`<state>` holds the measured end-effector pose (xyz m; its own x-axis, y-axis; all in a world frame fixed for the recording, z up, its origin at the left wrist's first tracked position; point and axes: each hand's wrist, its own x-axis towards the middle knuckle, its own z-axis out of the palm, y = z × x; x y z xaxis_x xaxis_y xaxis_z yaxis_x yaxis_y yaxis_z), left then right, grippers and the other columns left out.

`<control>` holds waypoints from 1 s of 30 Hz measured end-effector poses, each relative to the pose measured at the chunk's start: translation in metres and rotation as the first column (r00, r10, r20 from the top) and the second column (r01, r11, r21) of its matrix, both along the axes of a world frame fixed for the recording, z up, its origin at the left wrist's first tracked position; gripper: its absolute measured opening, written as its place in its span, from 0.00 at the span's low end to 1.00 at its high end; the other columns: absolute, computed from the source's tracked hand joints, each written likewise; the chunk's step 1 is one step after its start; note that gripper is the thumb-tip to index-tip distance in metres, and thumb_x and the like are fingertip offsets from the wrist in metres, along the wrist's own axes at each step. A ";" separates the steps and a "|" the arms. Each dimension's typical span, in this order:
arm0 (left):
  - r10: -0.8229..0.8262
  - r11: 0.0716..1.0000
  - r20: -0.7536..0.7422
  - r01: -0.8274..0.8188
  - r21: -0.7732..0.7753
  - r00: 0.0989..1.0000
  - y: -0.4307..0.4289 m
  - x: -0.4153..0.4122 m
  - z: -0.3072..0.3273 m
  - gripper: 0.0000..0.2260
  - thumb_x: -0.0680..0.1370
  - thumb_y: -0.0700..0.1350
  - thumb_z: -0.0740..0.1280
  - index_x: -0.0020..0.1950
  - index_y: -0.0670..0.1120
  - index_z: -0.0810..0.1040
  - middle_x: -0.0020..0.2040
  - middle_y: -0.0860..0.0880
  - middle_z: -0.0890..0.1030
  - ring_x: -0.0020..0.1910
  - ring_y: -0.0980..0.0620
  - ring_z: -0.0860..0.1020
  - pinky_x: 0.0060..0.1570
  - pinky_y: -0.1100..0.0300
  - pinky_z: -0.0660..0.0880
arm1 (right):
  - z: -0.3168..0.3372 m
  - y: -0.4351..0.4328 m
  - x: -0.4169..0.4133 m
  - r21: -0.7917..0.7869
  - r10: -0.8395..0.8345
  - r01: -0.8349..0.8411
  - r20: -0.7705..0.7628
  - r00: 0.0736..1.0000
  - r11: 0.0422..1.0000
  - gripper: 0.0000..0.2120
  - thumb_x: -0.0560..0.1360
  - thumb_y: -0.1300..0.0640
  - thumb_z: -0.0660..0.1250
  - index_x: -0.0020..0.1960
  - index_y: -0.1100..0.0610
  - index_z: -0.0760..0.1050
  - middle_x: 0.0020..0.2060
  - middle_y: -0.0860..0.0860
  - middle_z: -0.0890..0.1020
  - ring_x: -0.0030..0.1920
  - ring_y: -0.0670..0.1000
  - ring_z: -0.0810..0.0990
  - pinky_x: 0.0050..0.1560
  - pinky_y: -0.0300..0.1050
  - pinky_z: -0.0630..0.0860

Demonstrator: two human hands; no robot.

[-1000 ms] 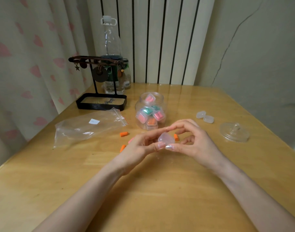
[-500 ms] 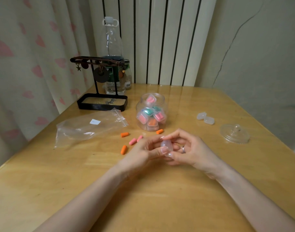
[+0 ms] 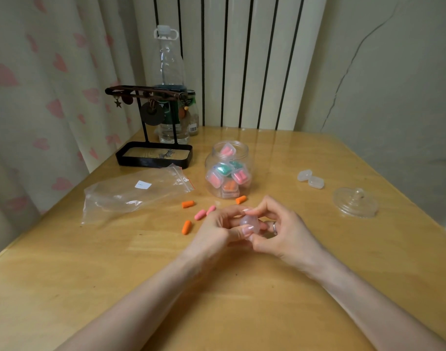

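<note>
Hands met near the middle of the bench (image 3: 254, 312): your left hand (image 3: 214, 230) and right hand (image 3: 287, 231) both pinched a small clear case (image 3: 249, 220) between curled fingertips and thumbs. I could not tell whether the case touched the wood, nor whether it was snapped closed.

From the case, a lidless jar (image 3: 230, 145) stood near at 11 o'clock, holding filled cases (image 3: 228, 173) in pink, green and orange. One orange plug (image 3: 240, 199) lay at the jar's foot, close to your fingertips. At 9 o'clock two pink plugs (image 3: 200, 214) lay just beside your left hand, with two orange plugs (image 3: 186, 227) a little farther out. A flat clear bag (image 3: 135, 191) lay beyond them, between 9 and 10 o'clock.

At 2 o'clock two empty cases (image 3: 310, 179) touched each other. At 3 o'clock, well apart, sat the lid (image 3: 356, 202). A black stand (image 3: 153, 163) stood at 10 o'clock, and a bottle (image 3: 170, 72) behind it at 11.
</note>
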<state>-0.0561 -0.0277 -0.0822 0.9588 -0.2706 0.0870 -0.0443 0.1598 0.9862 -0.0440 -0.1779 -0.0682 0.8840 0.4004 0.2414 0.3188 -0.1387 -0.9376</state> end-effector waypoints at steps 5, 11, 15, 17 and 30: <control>-0.034 0.999 -0.008 0.034 -0.015 0.999 0.003 0.000 0.007 0.14 0.77 0.34 0.63 0.62 0.34 0.74 0.50 0.39 0.82 0.43 0.52 0.82 0.41 0.63 0.78 | -0.001 -0.004 0.003 0.083 0.077 -0.068 -0.118 0.990 0.994 0.15 0.67 0.68 0.70 0.44 0.48 0.76 0.46 0.56 0.81 0.42 0.50 0.80 0.42 0.49 0.81; -0.063 0.989 0.181 0.037 0.144 0.982 0.007 0.004 0.010 0.16 0.78 0.41 0.65 0.65 0.40 0.74 0.51 0.45 0.81 0.44 0.50 0.80 0.46 0.55 0.78 | 0.013 -0.015 0.006 0.179 0.176 -0.137 -0.219 0.960 0.974 0.20 0.64 0.52 0.71 0.55 0.55 0.76 0.51 0.58 0.82 0.45 0.55 0.83 0.39 0.48 0.79; -0.077 0.890 0.402 -0.119 0.440 0.912 0.000 0.000 0.005 0.13 0.81 0.41 0.57 0.64 0.39 0.71 0.49 0.49 0.77 0.45 0.63 0.75 0.51 0.75 0.67 | 0.012 -0.012 0.005 0.243 0.129 -0.067 -0.250 0.960 0.968 0.15 0.67 0.56 0.70 0.52 0.60 0.75 0.43 0.60 0.82 0.42 0.57 0.81 0.38 0.51 0.79; -0.117 0.815 0.508 -0.209 0.540 0.853 -0.001 0.001 0.000 0.15 0.82 0.46 0.54 0.65 0.41 0.70 0.53 0.47 0.76 0.51 0.61 0.73 0.55 0.75 0.63 | 0.011 -0.010 0.004 0.271 0.113 -0.038 -0.266 0.957 0.962 0.12 0.68 0.59 0.67 0.51 0.61 0.73 0.40 0.57 0.82 0.41 0.56 0.82 0.37 0.50 0.79; 0.073 0.612 0.647 -0.546 0.572 0.759 -0.008 0.000 -0.004 0.24 0.77 0.59 0.45 0.54 0.47 0.74 0.44 0.49 0.80 0.42 0.53 0.76 0.45 0.58 0.68 | -0.005 0.022 -0.014 0.340 0.066 0.020 -0.238 0.969 0.940 0.19 0.79 0.70 0.49 0.60 0.56 0.72 0.42 0.56 0.82 0.41 0.46 0.81 0.43 0.41 0.78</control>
